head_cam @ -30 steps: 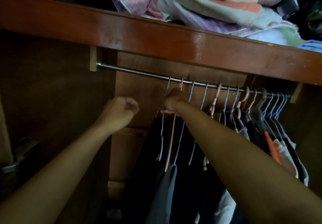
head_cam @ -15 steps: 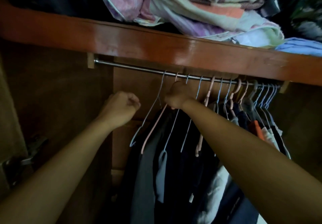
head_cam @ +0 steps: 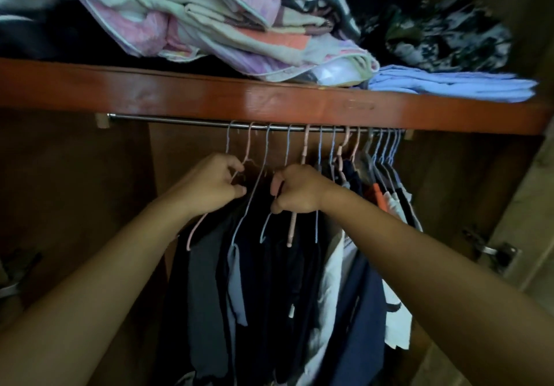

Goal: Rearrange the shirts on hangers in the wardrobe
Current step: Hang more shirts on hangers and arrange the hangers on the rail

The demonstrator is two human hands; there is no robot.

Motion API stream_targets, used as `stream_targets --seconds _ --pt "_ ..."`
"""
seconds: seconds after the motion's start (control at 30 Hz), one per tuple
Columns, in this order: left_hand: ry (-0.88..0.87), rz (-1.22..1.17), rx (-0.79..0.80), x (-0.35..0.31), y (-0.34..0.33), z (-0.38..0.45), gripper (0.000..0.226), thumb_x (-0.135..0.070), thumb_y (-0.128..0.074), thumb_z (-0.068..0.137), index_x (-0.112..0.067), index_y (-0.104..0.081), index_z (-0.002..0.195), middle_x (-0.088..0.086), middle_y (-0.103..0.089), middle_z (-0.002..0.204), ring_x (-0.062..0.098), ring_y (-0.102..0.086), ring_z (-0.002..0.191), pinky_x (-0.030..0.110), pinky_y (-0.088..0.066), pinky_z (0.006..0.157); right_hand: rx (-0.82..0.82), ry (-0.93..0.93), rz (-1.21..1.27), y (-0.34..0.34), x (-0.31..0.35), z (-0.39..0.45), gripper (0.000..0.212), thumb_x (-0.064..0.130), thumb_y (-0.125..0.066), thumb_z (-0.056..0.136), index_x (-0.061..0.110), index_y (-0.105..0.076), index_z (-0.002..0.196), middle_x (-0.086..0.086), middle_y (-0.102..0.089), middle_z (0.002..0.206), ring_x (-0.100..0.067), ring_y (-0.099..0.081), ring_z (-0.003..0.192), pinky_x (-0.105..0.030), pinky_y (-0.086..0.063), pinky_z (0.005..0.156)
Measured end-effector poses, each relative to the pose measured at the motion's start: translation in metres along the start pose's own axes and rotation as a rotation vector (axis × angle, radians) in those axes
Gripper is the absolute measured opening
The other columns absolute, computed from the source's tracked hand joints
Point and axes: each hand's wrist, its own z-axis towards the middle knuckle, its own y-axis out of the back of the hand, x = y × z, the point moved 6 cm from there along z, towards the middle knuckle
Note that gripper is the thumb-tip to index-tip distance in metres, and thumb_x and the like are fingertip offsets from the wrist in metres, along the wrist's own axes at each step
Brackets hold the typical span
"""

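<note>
Inside the dim wooden wardrobe, dark shirts hung from a steel rail. The left hand and right hand each pinched thin wire hangers, apparently mid-spacing; next, sliding them apart.

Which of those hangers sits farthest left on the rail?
The thin blue wire hanger, first hook on the metal rail. The pink one hangs just right of it; bare rail lies to its left.

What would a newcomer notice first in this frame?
Two bare forearms reach up the middle: the left hand and right hand each grip hangers among the dark shirts under the rail. Above, a red-brown shelf holds crumpled pastel bedding and folded blue cloth to its right.
</note>
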Motion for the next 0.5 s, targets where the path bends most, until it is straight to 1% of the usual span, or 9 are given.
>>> stream_targets --seconds 0.13,0.2,0.27,0.37,0.4,0.43,0.47,0.5 --pt "-0.088 0.026 0.098 -0.038 -0.027 -0.004 0.046 -0.031 -0.083 0.076 -0.029 -0.064 0.118 -0.010 -0.058 0.094 -0.001 -0.054 0.076 0.020 -0.040 0.062 0.007 -0.026 -0.003 0.013 -0.029 -0.038 0.029 0.028 -0.080 0.073 0.023 -0.067 0.099 0.011 -0.060 0.083 -0.013 -0.059 0.082 -0.025 -0.050 0.072" --pt "-0.123 0.052 0.152 -0.060 -0.042 -0.007 0.048 -0.033 -0.083 0.075 -0.029 -0.064 0.119 -0.006 -0.061 0.100 -0.001 -0.054 0.077 0.021 -0.040 0.063 0.021 -0.054 -0.008 0.020 -0.047 -0.062 0.030 0.029 -0.081 0.074 0.022 -0.068 0.100 0.009 -0.063 0.085 -0.015 -0.061 0.085 -0.027 -0.052 0.075" --pt "-0.137 0.062 0.209 -0.082 -0.059 -0.010 0.049 -0.032 -0.083 0.076 -0.026 -0.064 0.121 -0.001 -0.062 0.106 -0.003 -0.054 0.076 0.019 -0.041 0.062 0.032 -0.079 -0.003 0.028 -0.067 -0.088 0.028 0.028 -0.081 0.075 0.020 -0.067 0.099 0.007 -0.064 0.087 -0.017 -0.063 0.088 -0.030 -0.054 0.080" --pt "-0.142 0.098 0.330 -0.117 -0.086 -0.020 0.048 -0.029 -0.079 0.080 -0.022 -0.061 0.124 0.003 -0.061 0.116 0.004 -0.059 0.075 0.025 -0.050 0.071 0.034 -0.127 -0.023 0.041 -0.096 -0.129 0.030 0.028 -0.080 0.077 0.018 -0.066 0.102 0.002 -0.065 0.093 -0.020 -0.062 0.090 -0.034 -0.055 0.082" --pt "-0.149 0.113 0.378 -0.129 -0.096 -0.024 0.043 -0.026 -0.077 0.082 -0.024 -0.061 0.121 0.002 -0.059 0.119 0.005 -0.059 0.074 0.024 -0.050 0.067 0.032 -0.145 -0.028 0.046 -0.105 -0.143 0.032 0.028 -0.080 0.078 0.017 -0.066 0.104 0.001 -0.065 0.097 -0.019 -0.062 0.091 -0.035 -0.055 0.082" --pt "-0.162 0.124 0.413 -0.140 -0.104 -0.028 0.037 -0.024 -0.075 0.083 -0.025 -0.060 0.118 0.001 -0.057 0.118 0.005 -0.057 0.073 0.019 -0.048 0.059 0.023 -0.160 -0.036 0.050 -0.113 -0.157 0.030 0.026 -0.080 0.077 0.017 -0.067 0.103 0.001 -0.066 0.098 -0.019 -0.062 0.091 -0.034 -0.055 0.081" --pt "-0.176 0.132 0.437 -0.152 -0.112 -0.033 0.033 -0.021 -0.074 0.084 -0.025 -0.060 0.113 0.000 -0.057 0.114 0.004 -0.056 0.073 0.014 -0.044 0.050 0.002 -0.171 -0.047 0.055 -0.121 -0.170 0.025 0.022 -0.078 0.076 0.018 -0.068 0.099 0.002 -0.067 0.096 -0.018 -0.062 0.091 -0.033 -0.055 0.080" --pt "-0.195 0.141 0.452 -0.164 -0.119 -0.037 0.031 -0.019 -0.073 0.083 -0.024 -0.060 0.111 0.000 -0.058 0.110 0.005 -0.056 0.075 0.012 -0.042 0.046 -0.031 -0.182 -0.057 0.059 -0.128 -0.184 0.020 0.019 -0.076 0.075 0.020 -0.068 0.094 0.002 -0.067 0.095 -0.018 -0.063 0.091 -0.032 -0.056 0.079"
